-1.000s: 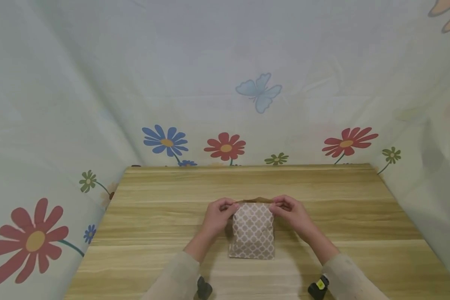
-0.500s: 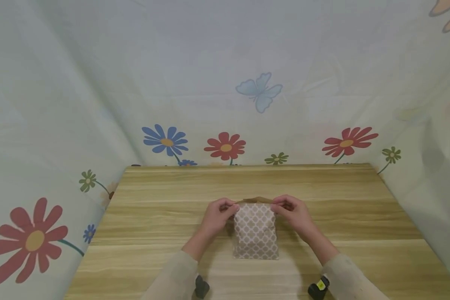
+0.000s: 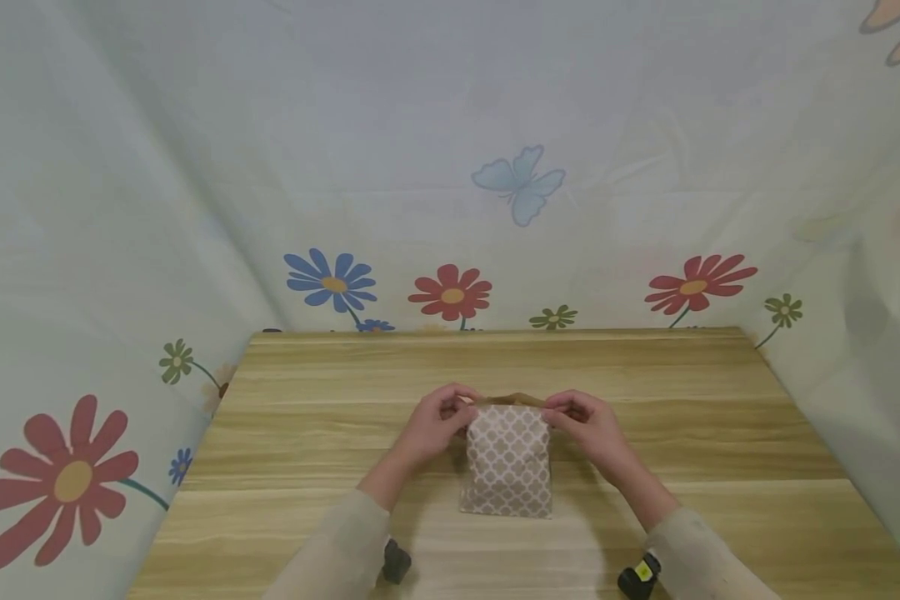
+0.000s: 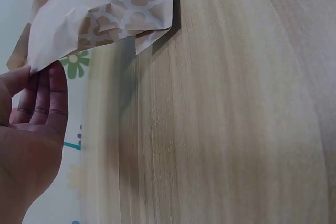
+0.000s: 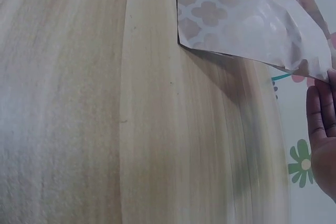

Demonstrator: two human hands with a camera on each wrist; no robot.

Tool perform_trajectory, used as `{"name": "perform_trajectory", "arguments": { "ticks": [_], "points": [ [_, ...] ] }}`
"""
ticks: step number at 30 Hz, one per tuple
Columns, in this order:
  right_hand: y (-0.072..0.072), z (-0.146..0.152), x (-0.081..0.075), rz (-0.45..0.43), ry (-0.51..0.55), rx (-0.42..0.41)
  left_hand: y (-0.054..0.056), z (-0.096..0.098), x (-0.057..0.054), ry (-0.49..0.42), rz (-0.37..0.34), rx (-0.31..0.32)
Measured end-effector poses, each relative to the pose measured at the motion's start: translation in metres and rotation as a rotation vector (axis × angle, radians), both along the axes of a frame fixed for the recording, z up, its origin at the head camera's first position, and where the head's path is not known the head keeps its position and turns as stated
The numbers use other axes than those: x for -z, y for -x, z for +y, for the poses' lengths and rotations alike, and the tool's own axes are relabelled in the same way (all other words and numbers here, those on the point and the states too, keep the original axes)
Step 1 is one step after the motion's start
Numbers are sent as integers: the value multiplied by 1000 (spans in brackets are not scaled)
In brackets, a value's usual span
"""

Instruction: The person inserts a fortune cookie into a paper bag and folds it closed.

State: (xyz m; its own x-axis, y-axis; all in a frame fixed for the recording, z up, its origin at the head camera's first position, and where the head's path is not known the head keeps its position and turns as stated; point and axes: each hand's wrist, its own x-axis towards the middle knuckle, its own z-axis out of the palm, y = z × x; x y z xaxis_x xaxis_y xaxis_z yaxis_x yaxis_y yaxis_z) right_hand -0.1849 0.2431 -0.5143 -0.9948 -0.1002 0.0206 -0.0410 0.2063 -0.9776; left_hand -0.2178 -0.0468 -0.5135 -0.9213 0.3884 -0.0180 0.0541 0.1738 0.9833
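Observation:
A small paper bag [image 3: 508,462] with a beige and white lattice pattern is on the table, its plain brown top edge [image 3: 519,399] facing away from me. My left hand [image 3: 437,423] pinches the bag's upper left corner between thumb and fingers, which the left wrist view also shows on the paper [image 4: 113,11]. The upper right corner is pinched by my right hand [image 3: 589,427]; in the right wrist view that hand [image 5: 324,129] is partly cut off by the frame's edge. The bag's body bulges a little, and its contents are hidden.
The wood-grain table [image 3: 307,450] spreads out on both sides of the bag. Behind and beside it hangs a pale cloth [image 3: 390,125] printed with flowers and butterflies. Dark wrist devices [image 3: 637,575] sit under the sleeves.
The bag's lower end swung slightly right, then back left. My left hand has shifted its grip a little, with its fingers reaching further over the top corner. My right hand stays nearly in place.

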Motion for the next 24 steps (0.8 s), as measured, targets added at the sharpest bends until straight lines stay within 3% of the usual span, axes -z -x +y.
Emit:
{"name": "perform_trajectory", "arguments": {
  "ticks": [9, 20, 24],
  "points": [
    [0, 1, 2, 18, -6, -4, 3, -1, 1, 9, 44, 36],
    [-2, -4, 2, 39, 7, 10, 3, 1, 8, -29, 39, -18],
    [-1, -6, 4, 41, 0, 25, 4, 2, 8, 21, 62, -43]
  ]
}}
